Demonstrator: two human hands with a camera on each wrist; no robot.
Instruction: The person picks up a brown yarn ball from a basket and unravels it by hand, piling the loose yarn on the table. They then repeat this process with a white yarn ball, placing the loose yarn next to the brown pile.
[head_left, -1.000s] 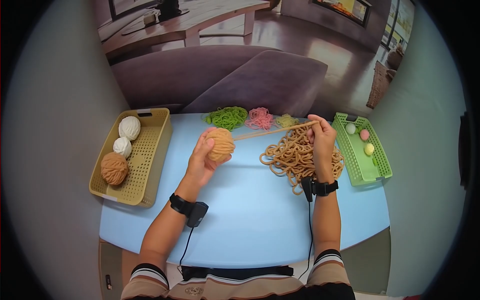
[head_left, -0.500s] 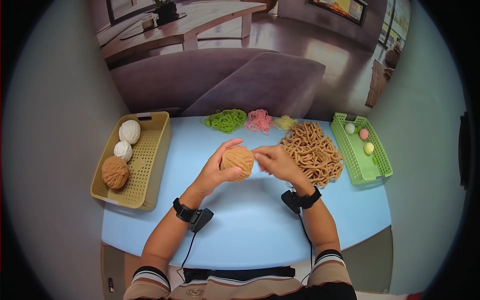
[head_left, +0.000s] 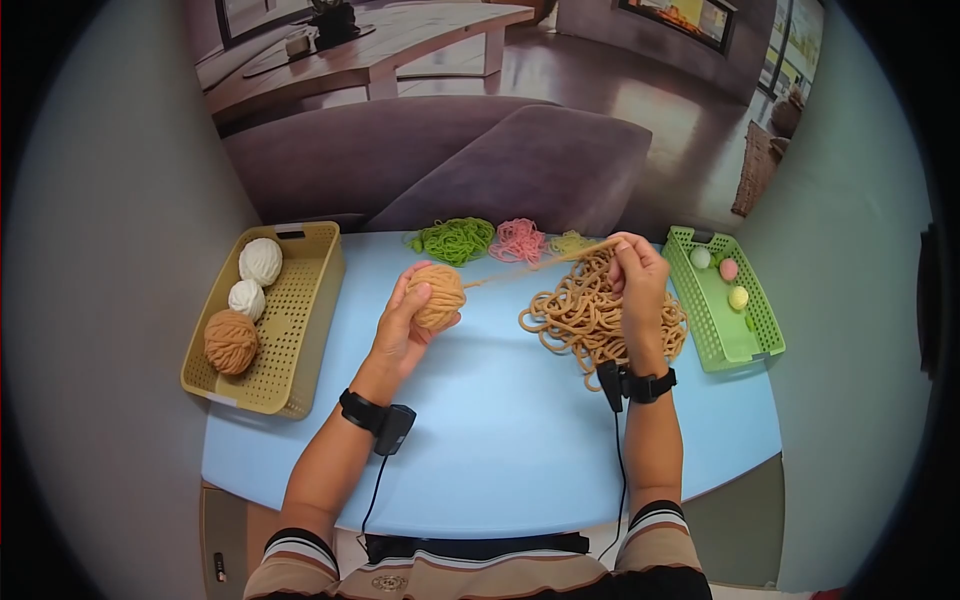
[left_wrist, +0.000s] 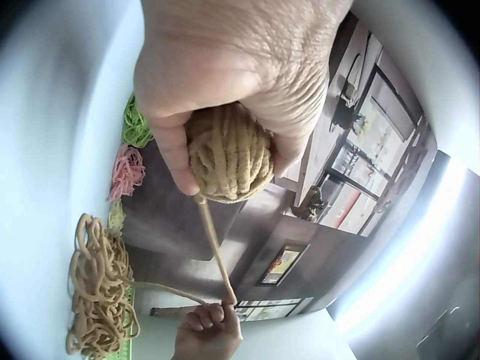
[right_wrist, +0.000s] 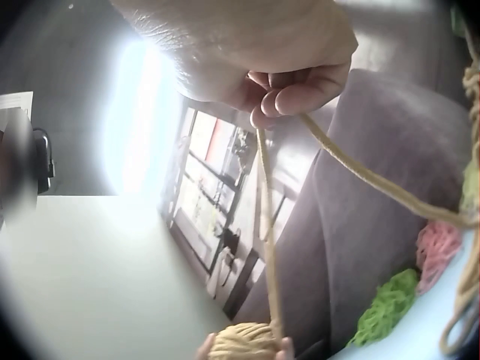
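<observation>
My left hand grips a tan ball of yarn, thumb on one side and fingers round the other, raised over the table. A taut tan strand runs from the ball to my right hand, which pinches it between thumb and fingertips. Past those fingertips, the strand continues in the right wrist view toward the loose tan pile of thick yarn. That pile lies on the table under my right hand and forearm, which hide part of it.
A tan basket at left holds two white yarn balls and a brown one. At right, a green basket has small pale balls. Green, pink and yellow loose yarn lies along the back edge.
Half a second ago both hands were close together at the ball. Since then my right hand has moved right and away, drawing the strand out; the left hand with the ball has shifted left.
</observation>
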